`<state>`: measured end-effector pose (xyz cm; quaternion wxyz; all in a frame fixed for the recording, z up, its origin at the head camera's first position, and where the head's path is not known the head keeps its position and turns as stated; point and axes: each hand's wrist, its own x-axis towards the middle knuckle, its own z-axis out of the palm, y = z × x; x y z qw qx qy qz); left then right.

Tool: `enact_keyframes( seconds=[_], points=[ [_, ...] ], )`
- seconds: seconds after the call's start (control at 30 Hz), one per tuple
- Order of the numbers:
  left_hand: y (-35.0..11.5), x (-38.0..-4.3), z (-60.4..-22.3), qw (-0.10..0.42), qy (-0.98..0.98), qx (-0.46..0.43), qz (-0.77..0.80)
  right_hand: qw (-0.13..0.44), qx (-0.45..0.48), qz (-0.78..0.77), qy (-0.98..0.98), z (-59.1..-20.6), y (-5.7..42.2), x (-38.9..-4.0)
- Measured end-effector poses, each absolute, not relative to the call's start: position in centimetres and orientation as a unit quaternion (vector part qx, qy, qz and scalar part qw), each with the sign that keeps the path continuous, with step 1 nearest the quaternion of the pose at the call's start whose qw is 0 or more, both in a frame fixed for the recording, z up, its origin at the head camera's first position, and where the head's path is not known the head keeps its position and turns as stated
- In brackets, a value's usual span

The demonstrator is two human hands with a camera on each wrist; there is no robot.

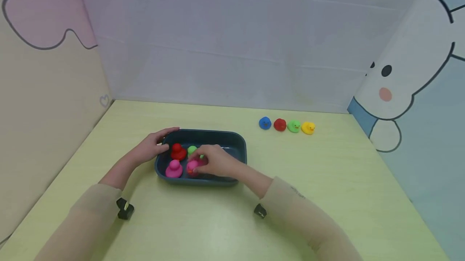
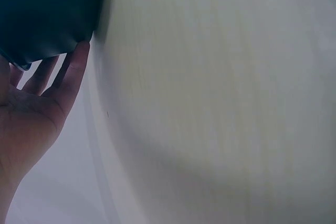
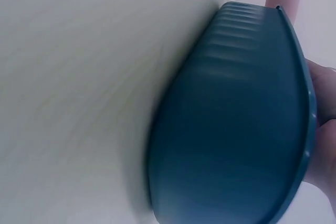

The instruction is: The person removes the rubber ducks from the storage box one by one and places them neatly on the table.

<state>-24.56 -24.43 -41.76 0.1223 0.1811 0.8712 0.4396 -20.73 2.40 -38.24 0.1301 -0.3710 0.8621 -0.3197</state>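
Observation:
A dark blue-green tray [image 1: 239,144] stands on the table and holds several small rubber ducks. My left hand [image 1: 147,148] grips its left end, thumb over the rim and fingers along the outside wall; the left wrist view shows those fingers [image 2: 79,69] against the wall. Inside, my right hand [image 1: 219,163] pinches a pink rubber duck [image 1: 191,167] between thumb and fingers. Left of that duck sit a red duck [image 1: 178,153] and another pink duck [image 1: 174,169]. A green duck [image 1: 192,149] is partly hidden behind my right hand. The tray's outer wall [image 3: 226,129] fills much of the right wrist view.
Beyond the tray to the right, a blue duck [image 1: 265,123], a red duck [image 1: 280,125], a green duck [image 1: 294,126] and a yellow duck [image 1: 308,128] stand in a row on the pale table [image 1: 290,160]. A white back wall [image 1: 232,51] and printed side panels enclose it.

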Motion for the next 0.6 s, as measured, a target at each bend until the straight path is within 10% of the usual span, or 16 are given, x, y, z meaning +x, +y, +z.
enact_keyframes(
  seconds=[0.6],
  points=[
    [-24.5,-24.9,-42.1,0.121,0.877,0.178,0.43,0.077,-0.412,-0.313,0.853,-34.3,6.2,-20.9]
  ],
)
